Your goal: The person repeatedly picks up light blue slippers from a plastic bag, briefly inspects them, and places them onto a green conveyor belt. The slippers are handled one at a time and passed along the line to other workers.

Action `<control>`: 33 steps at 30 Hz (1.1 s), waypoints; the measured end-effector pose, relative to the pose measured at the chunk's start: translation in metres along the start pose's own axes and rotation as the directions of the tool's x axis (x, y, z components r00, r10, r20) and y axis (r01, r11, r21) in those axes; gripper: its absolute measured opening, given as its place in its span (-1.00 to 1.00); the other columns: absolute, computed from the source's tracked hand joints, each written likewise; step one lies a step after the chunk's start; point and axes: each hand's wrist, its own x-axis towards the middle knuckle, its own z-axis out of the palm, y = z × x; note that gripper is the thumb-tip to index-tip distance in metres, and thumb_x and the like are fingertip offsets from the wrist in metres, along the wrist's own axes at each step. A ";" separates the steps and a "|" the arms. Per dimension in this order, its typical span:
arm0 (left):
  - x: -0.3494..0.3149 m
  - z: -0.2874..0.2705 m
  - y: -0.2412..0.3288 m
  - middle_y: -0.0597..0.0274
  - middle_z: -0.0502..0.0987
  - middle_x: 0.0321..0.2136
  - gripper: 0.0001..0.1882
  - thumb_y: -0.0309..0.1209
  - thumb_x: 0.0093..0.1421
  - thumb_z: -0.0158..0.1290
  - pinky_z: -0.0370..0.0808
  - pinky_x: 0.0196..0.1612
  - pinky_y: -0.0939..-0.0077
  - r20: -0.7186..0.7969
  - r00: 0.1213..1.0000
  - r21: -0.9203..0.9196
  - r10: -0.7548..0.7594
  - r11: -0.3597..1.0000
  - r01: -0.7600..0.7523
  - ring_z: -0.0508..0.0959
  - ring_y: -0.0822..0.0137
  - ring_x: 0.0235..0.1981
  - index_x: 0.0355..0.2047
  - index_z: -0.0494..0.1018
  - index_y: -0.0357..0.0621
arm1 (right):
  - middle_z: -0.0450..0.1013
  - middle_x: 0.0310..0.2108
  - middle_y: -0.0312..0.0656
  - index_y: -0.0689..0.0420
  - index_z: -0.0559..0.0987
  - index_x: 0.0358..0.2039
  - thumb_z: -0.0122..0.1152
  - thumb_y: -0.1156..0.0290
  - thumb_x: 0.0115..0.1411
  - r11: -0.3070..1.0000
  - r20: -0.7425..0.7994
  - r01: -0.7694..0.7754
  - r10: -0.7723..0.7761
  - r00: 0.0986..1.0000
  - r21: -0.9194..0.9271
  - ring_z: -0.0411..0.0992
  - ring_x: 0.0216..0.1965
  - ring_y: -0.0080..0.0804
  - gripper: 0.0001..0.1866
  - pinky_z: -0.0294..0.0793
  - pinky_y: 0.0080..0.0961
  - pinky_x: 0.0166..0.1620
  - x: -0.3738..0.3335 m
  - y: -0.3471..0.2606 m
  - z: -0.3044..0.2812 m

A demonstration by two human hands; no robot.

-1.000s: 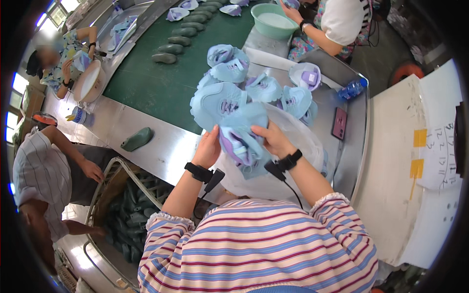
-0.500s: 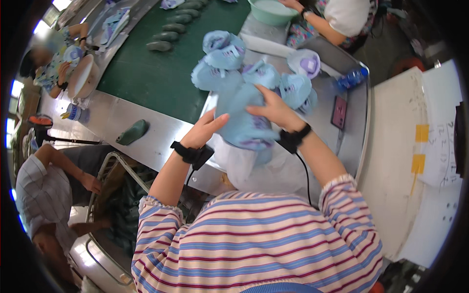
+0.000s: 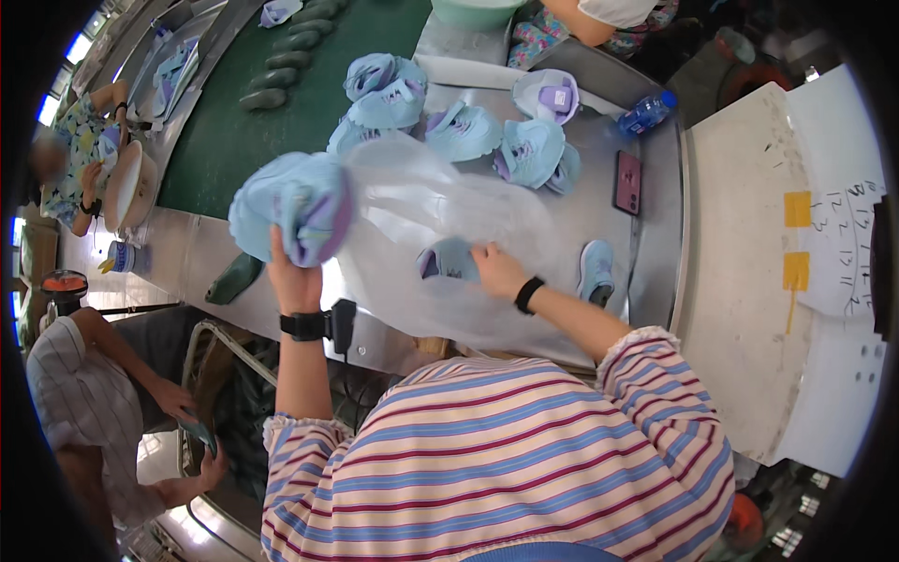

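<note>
My left hand [image 3: 296, 283] grips a bundle of light blue and lilac shoe uppers [image 3: 290, 201], raised over the left side of the metal work surface. My right hand [image 3: 506, 274] pinches the edge of one blue upper [image 3: 451, 260], which lies on or within a see-through plastic bag [image 3: 412, 215]. Past the bag sit several more blue uppers [image 3: 464, 129] in a loose group. A light blue shoe [image 3: 596, 267] rests to the right of my right hand, partly dark at its near end.
A phone [image 3: 628, 183] and a blue-capped bottle [image 3: 646, 114] are at the right. Dark green shoe lasts [image 3: 283, 79] line the green belt [image 3: 225, 140]; another last [image 3: 234, 278] lies at its near edge. Co-workers are at left and far side, one handling a last [image 3: 198, 431].
My hands have parted: the left has carried the bundle leftward, the right has come down to a single upper on the bag. The blue shoe at right has come into sight.
</note>
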 end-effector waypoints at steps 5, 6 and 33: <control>-0.014 0.002 -0.018 0.15 0.39 -0.04 -0.54 -0.34 0.20 0.04 0.34 -0.01 0.45 0.296 0.906 0.538 0.303 0.731 -0.420 0.39 0.33 -0.05 0.03 0.24 -0.35 | 0.33 -0.16 0.05 0.20 0.41 -0.15 0.31 0.26 -0.15 0.950 0.048 -0.222 0.216 0.975 0.222 0.38 -0.16 0.00 -0.47 0.43 -0.19 -0.15 0.009 -0.002 0.006; -0.014 0.001 -0.017 0.15 0.42 -0.08 -0.56 -0.34 0.20 0.04 0.35 -0.05 0.47 0.231 0.918 0.533 0.323 0.747 -0.397 0.41 0.34 -0.09 -0.01 0.26 -0.36 | 0.32 -0.16 0.02 0.19 0.42 -0.17 0.28 0.32 -0.15 0.930 0.100 -0.249 0.230 0.968 0.270 0.38 -0.17 0.00 -0.52 0.43 -0.21 -0.15 0.009 0.004 0.006; 0.029 -0.009 -0.002 0.30 0.45 -0.12 -0.64 -0.17 0.25 -0.07 0.40 -0.05 0.35 -0.214 0.976 0.116 0.045 0.993 -0.021 0.47 0.32 -0.13 -0.03 0.32 -0.07 | 0.46 -0.27 -0.05 0.10 0.54 -0.31 0.19 0.45 -0.29 0.824 0.025 0.495 -0.521 0.853 0.277 0.44 -0.36 -0.03 -0.61 0.41 -0.29 -0.29 0.000 -0.023 -0.132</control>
